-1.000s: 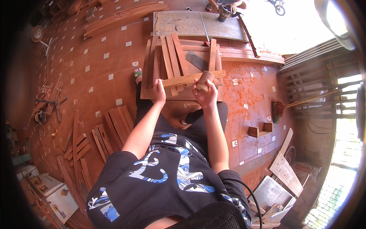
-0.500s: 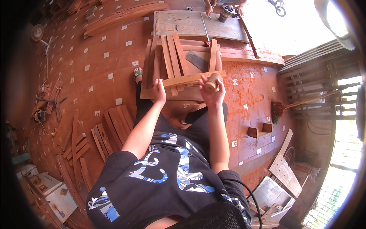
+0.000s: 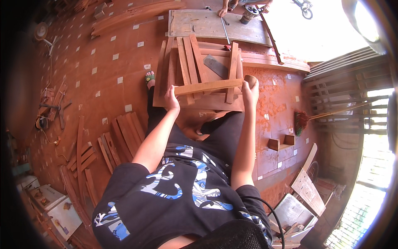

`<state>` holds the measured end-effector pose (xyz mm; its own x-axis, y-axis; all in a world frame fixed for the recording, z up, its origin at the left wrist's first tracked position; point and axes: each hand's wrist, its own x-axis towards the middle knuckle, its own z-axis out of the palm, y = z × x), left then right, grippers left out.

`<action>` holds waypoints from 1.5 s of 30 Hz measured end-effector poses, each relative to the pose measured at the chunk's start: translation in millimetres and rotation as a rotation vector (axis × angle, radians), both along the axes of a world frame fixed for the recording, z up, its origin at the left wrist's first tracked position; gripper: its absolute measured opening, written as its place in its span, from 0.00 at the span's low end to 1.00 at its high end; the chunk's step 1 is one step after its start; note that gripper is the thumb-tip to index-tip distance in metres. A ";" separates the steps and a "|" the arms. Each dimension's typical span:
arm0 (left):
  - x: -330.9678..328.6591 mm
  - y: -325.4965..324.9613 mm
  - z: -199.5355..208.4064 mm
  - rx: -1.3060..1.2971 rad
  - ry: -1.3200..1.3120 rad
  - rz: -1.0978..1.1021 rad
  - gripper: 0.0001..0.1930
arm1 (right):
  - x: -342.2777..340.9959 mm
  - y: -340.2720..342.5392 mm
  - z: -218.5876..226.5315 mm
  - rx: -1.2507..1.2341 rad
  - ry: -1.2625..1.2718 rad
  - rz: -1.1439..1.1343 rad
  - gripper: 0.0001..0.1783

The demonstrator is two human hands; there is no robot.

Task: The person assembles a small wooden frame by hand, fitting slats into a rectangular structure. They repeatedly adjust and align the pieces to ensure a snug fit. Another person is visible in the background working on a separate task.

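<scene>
A narrow wooden strip (image 3: 209,86) lies across in front of me, above the stacked boards. My left hand (image 3: 171,99) is closed round its left end. At the other end is my right hand (image 3: 250,90), its fingers wrapped round a short brown cylinder (image 3: 250,79) that looks like a roll; the fingers meet the strip's tip. Beneath are a wooden board (image 3: 161,97) and several reddish strips, some standing out at a slant. Among them rests a flat grey rectangular piece (image 3: 215,67).
Beyond the stack, another person's hands (image 3: 223,12) are at a long plywood board (image 3: 186,25) with a dark can (image 3: 248,15) on it. Wooden pieces (image 3: 128,133) lie on the left floor. At right are a small wooden box (image 3: 282,143), a red broom head (image 3: 301,121) and slatted wood (image 3: 340,89).
My right hand has moved right, with the cylinder, from over the strip to its right end, and turned. My left hand keeps its grip on the strip.
</scene>
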<state>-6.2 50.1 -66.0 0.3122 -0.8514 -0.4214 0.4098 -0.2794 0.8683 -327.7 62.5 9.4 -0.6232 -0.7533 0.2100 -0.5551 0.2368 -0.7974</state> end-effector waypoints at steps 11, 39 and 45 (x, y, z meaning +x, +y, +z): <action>15.1 7.1 -20.1 -0.099 0.110 -0.198 0.25 | 190.7 11.2 25.2 0.141 0.624 0.326 0.40; 4.4 2.1 -6.3 0.152 -0.068 0.055 0.29 | 125.3 17.9 86.6 -0.572 -2.490 0.398 0.33; 19.0 -1.1 -26.0 -0.270 -0.567 0.233 0.15 | 118.5 22.1 109.8 -0.577 -2.623 0.310 0.30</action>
<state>12.8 49.0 -92.0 0.6112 -0.7873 0.0807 -0.1072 0.0187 0.9941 -209.2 84.6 119.2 0.1532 -0.9708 -0.1845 0.9018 0.0610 0.4279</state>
